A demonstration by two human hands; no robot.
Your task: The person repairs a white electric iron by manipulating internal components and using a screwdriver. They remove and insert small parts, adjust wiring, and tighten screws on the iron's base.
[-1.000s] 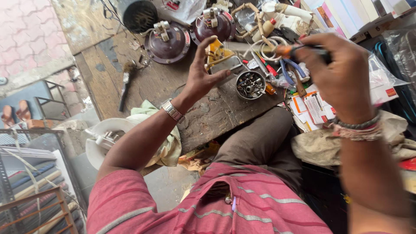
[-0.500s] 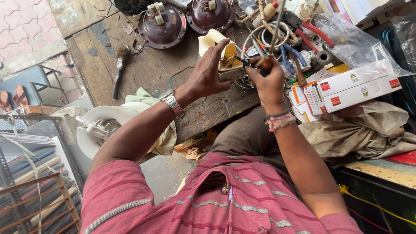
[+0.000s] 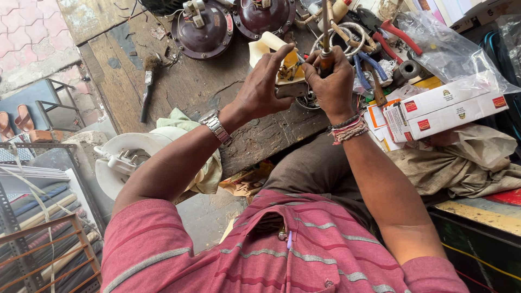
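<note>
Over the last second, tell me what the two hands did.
The right hand, gripping a wooden-handled tool, swung in from the right to meet the left hand. The left hand stayed clamped on the small yellow and cream part over the worn wooden bench.

Worn, scarred wooden workbench [image 3: 195, 81], cracked and stained, lit by flat daylight. Pink patterned paving tiles [image 3: 24, 32] beyond its far edge. Dark metal stand [image 3: 51, 106] with a pair of brown sandals [image 3: 15, 122] beside it. Wire rack [image 3: 38, 239] at lower left, rust-coloured bars.
</note>
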